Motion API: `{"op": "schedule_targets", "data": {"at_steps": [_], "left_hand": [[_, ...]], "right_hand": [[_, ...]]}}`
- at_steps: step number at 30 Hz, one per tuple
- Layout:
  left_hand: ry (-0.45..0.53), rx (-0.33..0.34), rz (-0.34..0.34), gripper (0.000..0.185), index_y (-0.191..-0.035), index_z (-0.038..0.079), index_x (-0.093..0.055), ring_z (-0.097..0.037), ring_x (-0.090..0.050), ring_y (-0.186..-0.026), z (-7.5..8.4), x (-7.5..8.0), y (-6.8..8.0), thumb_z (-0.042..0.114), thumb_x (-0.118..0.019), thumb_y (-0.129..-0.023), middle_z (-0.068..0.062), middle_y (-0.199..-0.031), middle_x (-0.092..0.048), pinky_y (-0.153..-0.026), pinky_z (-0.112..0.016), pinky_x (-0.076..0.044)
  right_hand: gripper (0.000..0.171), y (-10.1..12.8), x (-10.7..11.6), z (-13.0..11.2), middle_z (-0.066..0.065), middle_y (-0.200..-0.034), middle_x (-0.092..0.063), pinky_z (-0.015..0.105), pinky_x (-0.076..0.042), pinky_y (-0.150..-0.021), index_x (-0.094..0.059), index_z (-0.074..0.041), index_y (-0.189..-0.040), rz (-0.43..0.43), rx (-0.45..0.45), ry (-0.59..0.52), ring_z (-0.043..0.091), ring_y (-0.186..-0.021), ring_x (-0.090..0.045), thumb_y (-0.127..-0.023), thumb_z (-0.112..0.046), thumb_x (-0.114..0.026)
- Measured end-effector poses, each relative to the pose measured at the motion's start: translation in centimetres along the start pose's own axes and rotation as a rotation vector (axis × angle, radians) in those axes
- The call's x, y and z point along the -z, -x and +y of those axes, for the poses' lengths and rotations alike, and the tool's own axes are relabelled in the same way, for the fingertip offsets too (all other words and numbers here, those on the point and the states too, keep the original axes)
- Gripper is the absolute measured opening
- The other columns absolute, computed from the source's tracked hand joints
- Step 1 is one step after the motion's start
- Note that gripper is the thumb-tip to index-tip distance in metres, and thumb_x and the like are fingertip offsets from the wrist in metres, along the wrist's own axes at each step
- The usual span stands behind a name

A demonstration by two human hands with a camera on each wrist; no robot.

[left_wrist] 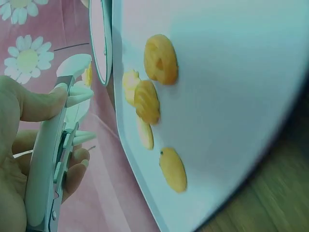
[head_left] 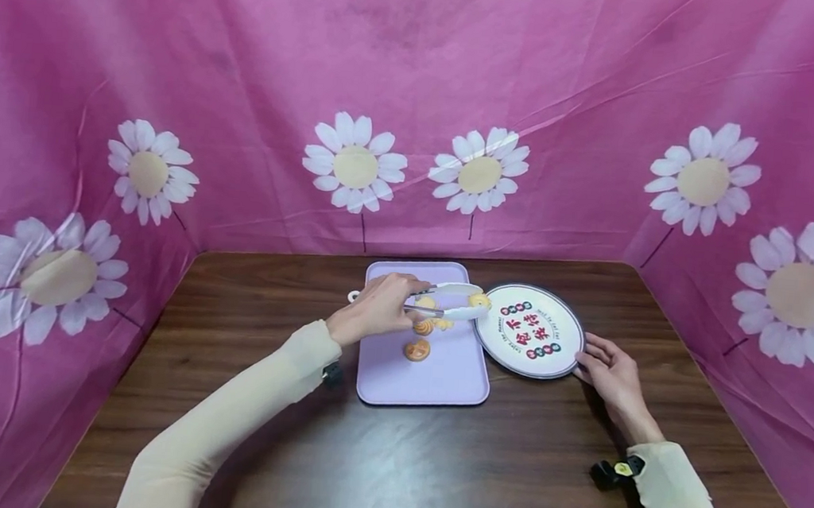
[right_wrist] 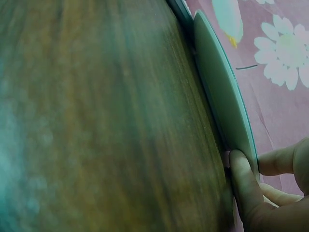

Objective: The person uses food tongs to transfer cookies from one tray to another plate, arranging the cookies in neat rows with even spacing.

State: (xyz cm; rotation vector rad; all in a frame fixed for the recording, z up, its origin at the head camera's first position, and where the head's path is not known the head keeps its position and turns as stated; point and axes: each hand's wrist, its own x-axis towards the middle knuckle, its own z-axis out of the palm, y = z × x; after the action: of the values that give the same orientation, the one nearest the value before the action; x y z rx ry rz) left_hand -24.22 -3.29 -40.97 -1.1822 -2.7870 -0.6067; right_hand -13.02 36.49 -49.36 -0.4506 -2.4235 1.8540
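Observation:
My left hand [head_left: 380,306] grips a pair of kitchen tongs [head_left: 472,313] with white scalloped tips. Between those tips sits a small yellow cookie [head_left: 478,300], held over the plate's left rim. Below the tongs lies a lilac tray [head_left: 425,387] with several cookies, among them a round brown one [head_left: 417,350] and a swirled one [left_wrist: 147,102]. At the right, my right hand [head_left: 613,374] pinches the rim of a round white plate [head_left: 564,330] printed with red characters. In the right wrist view the plate [right_wrist: 219,87] is seen edge-on, thumb and fingers on either side of its rim.
Everything stands on a dark brown wooden table [head_left: 389,476]. Pink cloth [head_left: 423,48] with large daisies hangs behind and along both sides. The tray and plate are side by side near the table's back edge.

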Motion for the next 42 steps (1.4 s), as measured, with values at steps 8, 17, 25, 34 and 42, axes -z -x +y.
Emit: {"op": "schedule_targets", "data": {"at_steps": [8,17,25,34,42], "left_hand": [[0.014,-0.024,-0.033,0.056,-0.136,0.01,-0.068,-0.016,-0.058,-0.082,1.1,-1.7,-2.7,0.018,-0.081,-0.082,-0.009,-0.109,-0.076,-0.067,-0.034,-0.051],[-0.005,-0.015,-0.057,0.054,-0.138,0.01,-0.068,-0.016,-0.063,-0.086,2.4,-3.3,-5.7,0.026,-0.08,-0.088,-0.007,-0.116,-0.077,-0.074,-0.037,-0.058],[-0.031,-0.026,-0.083,0.055,-0.137,0.009,-0.068,-0.016,-0.062,-0.086,3.3,-4.6,-8.1,0.031,-0.081,-0.088,-0.008,-0.113,-0.078,-0.069,-0.033,-0.056],[-0.019,-0.028,-0.122,0.054,-0.139,0.011,-0.067,-0.012,-0.057,-0.077,4.6,-6.1,-10.0,0.028,-0.078,-0.089,-0.006,-0.115,-0.077,-0.064,-0.028,-0.05],[-0.032,-0.061,-0.097,0.037,-0.119,0.012,-0.076,-0.013,-0.06,-0.073,4.9,-6.8,-10.5,0.028,-0.08,-0.087,-0.001,-0.09,-0.072,-0.061,-0.031,-0.052]], "right_hand": [[0.059,-0.1,-0.2,-0.1,-0.006,-0.115,-0.065,0.015,-0.059,-0.08,-0.034,0.009,-0.157,-0.01,0.004,0.029,-0.013,-0.091,-0.062,-0.105,-0.009,-0.058],[0.059,-0.3,-0.2,-0.6,-0.007,-0.113,-0.066,0.014,-0.058,-0.079,-0.034,0.011,-0.156,-0.015,0.024,0.023,-0.014,-0.09,-0.062,-0.105,-0.008,-0.058],[0.061,0.0,-0.2,-0.4,-0.017,-0.108,-0.063,0.014,-0.058,-0.08,-0.032,0.01,-0.156,-0.023,0.001,-0.003,-0.014,-0.091,-0.062,-0.105,-0.009,-0.058],[0.06,0.1,0.0,-0.4,-0.004,-0.118,-0.063,0.014,-0.058,-0.08,-0.033,0.008,-0.157,-0.002,-0.013,0.03,-0.014,-0.091,-0.061,-0.105,-0.01,-0.058],[0.061,0.2,-0.2,-0.7,0.005,-0.124,-0.064,0.013,-0.057,-0.08,-0.032,0.009,-0.158,-0.022,-0.006,0.012,-0.014,-0.093,-0.061,-0.105,-0.008,-0.057]]}}
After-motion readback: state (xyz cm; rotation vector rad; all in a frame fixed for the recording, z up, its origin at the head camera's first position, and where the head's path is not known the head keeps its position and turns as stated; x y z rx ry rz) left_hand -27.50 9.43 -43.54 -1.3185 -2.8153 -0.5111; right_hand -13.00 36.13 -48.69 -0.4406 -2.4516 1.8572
